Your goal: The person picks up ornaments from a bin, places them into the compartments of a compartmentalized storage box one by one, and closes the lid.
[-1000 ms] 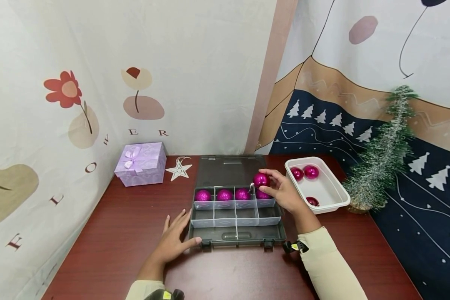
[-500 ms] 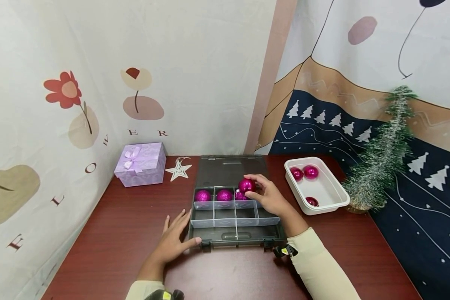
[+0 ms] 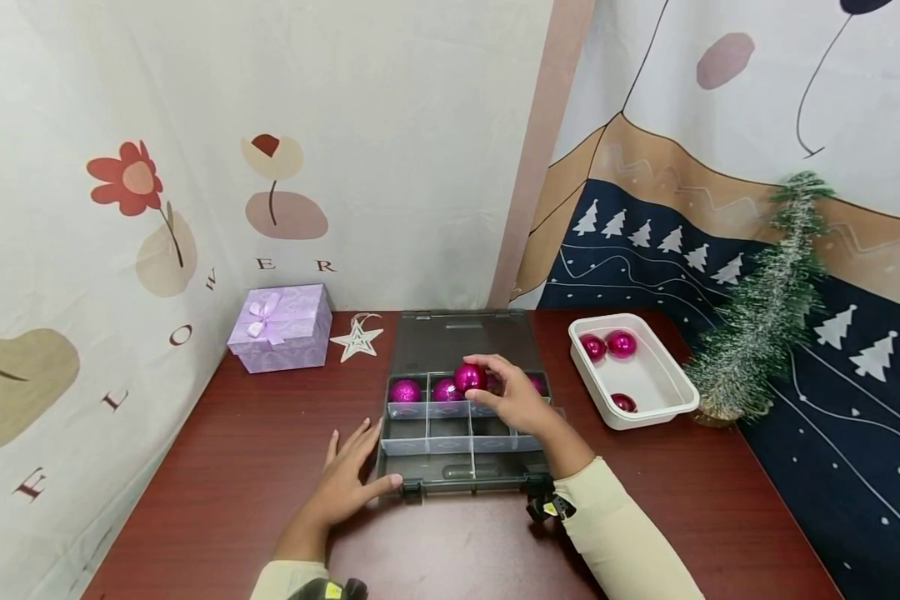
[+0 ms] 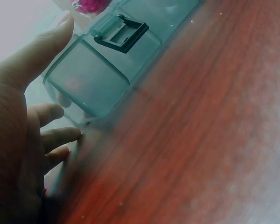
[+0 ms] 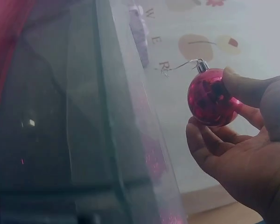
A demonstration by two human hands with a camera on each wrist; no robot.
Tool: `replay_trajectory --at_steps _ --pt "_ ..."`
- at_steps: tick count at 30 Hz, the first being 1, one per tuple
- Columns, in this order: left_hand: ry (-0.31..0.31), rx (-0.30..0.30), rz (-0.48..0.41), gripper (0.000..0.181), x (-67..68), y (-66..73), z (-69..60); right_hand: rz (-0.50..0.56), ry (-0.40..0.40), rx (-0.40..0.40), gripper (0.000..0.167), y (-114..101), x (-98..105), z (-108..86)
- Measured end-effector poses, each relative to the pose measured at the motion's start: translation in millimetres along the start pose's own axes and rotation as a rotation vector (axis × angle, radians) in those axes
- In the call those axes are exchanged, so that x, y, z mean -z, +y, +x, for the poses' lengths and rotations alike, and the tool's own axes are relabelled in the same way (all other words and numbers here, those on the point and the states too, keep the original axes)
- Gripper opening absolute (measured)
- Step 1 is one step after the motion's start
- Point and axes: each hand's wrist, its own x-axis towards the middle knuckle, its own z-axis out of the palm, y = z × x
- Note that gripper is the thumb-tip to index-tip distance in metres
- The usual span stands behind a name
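My right hand [image 3: 513,396] pinches a shiny magenta Christmas ball [image 3: 470,379] by thumb and fingertips, above the back row of a grey see-through compartment box [image 3: 450,485]. In the right wrist view the Christmas ball [image 5: 210,99] has a silver cap and a wire hook. Glittery magenta balls sit in the back row, one [image 3: 405,392] at the far left and another [image 3: 447,390] beside it. My right hand hides part of that row. With fingers spread, my left hand [image 3: 348,479] lies at the box's front left corner; the thumb reaches its front edge near a latch [image 4: 123,33].
The box's lid [image 3: 465,346] lies folded back behind it. To the right, a white tub [image 3: 660,383] holds three shiny balls, beside a small frosted artificial tree [image 3: 765,325]. A lilac gift box [image 3: 285,333] and a white star ornament [image 3: 357,340] stand at the back left.
My right hand has carried the shiny Christmas ball leftward along the back row, from above the rightmost compartment to near the second ball from the left. My left hand has stayed in place.
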Motion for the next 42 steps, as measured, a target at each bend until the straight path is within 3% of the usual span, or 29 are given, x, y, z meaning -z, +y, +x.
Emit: replay_trajectory --at_steps 16,28,36,42 --pt "0.000 0.017 -0.017 0.099 -1.5 -3.3 0.4 -0.057 -0.046 0.074 0.053 -14.3 -42.5 11.4" --pt "-0.012 0.024 -0.025 0.099 -3.4 -4.5 0.2 -0.219 -0.097 0.076 0.051 -16.7 -68.5 18.0" --pt "-0.017 0.029 -0.021 0.099 -4.5 -4.8 1.2 -0.258 -0.128 0.062 0.053 -16.1 -78.2 17.0" --pt "-0.015 0.025 -0.020 0.098 -5.3 -4.9 1.8 -0.357 -0.147 0.060 0.057 -11.9 -84.7 16.5"
